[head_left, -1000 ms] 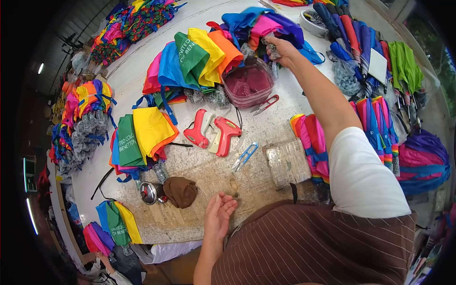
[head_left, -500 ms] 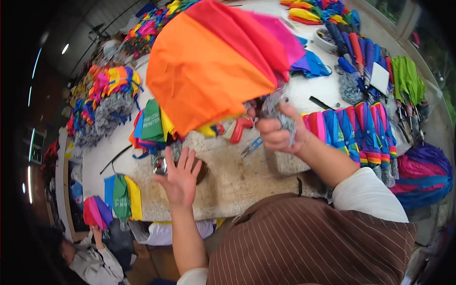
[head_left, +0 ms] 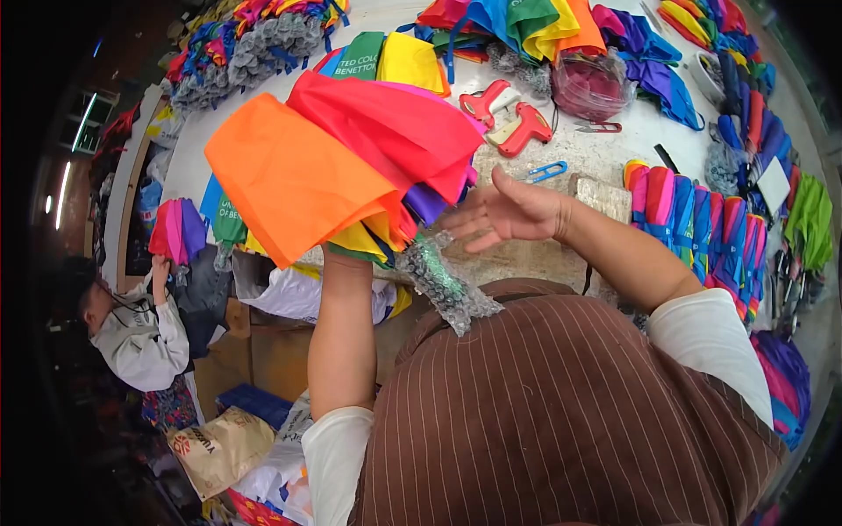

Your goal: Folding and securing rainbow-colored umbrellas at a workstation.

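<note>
A rainbow-coloured umbrella [head_left: 307, 171] hangs before me with its canopy loose, its orange and red panels uppermost. Its handle end [head_left: 438, 276], covered in clear bubble wrap, points down toward my apron. My left forearm [head_left: 344, 329] reaches up beneath the canopy, which hides the fingers of that hand. Beside the purple panel and the wrapped handle, my right hand [head_left: 522, 210] is open, thumb raised and fingers stretched out, holding nothing. Beyond it on the table lie two red-and-white tagging guns [head_left: 526, 129] and blue thread snips [head_left: 547, 172].
Folded rainbow umbrellas [head_left: 693, 219] stand in a row at the right, near a worn block [head_left: 601, 195]. More umbrellas [head_left: 535, 26] lie along the far side. A clear bag [head_left: 592, 88] sits behind the tagging guns. At the left, another person [head_left: 145, 333] handles an umbrella.
The umbrella has come lower and nearer. My right hand has let go of the wrapped handle and opened. My left hand, open before, has gone under the canopy. The view has shifted.
</note>
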Demonstrator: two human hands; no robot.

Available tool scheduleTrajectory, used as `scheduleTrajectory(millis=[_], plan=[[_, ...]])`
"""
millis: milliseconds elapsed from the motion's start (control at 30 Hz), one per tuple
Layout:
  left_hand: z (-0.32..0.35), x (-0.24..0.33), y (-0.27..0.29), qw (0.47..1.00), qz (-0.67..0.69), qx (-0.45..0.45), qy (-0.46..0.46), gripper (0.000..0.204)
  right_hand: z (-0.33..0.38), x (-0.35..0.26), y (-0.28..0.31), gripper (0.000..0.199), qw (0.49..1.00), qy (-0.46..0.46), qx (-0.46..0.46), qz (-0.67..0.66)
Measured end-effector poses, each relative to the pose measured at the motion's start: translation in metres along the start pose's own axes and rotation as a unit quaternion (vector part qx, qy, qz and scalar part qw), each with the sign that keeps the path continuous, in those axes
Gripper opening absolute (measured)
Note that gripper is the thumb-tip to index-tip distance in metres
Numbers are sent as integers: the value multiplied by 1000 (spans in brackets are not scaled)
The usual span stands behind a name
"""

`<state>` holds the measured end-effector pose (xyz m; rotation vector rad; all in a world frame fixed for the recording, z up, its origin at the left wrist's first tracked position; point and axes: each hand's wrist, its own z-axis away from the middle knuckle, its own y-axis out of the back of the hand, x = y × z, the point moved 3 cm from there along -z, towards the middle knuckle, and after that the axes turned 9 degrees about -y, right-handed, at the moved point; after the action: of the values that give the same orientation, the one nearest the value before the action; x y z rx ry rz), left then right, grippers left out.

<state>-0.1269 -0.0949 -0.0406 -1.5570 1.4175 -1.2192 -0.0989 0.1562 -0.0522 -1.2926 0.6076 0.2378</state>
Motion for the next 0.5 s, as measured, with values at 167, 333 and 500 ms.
scheduleTrajectory(millis=[167,333,500], plan=[[-12,-23,-65,886,-417,181,-91,50,-34,-37,-57,61,943,25,95,316],[-8,-31,-96,892,-406,161,-116,43,-54,-15,-80,52,957,-66,61,277],[3,-43,-107,791,-602,51,-96,38,-47,4,-62,43,991,87,7,105]])
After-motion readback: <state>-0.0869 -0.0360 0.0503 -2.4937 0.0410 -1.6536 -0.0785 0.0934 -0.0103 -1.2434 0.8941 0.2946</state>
